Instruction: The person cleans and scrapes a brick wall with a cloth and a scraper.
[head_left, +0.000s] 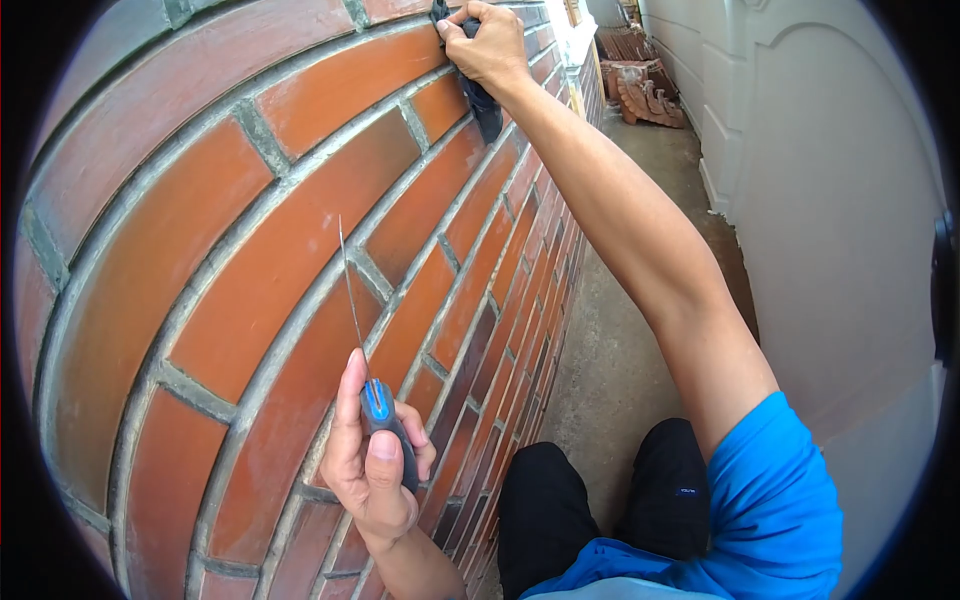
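Brick wall (300,240) fills the left of view; all the work sits on it. Left hand (372,465) is closed round a blue/black tool handle (385,425), its thin blade (350,290) lying along a mortar joint low on the wall. Right hand (490,45) is stretched up & closed on a dark cloth (482,105) pressed to the wall's upper courses. Joints near the blade look filled & grey w/ smeared edges, so I'd judge pointing mostly done, tidying/wiping left. Extent beyond view: can't tell.
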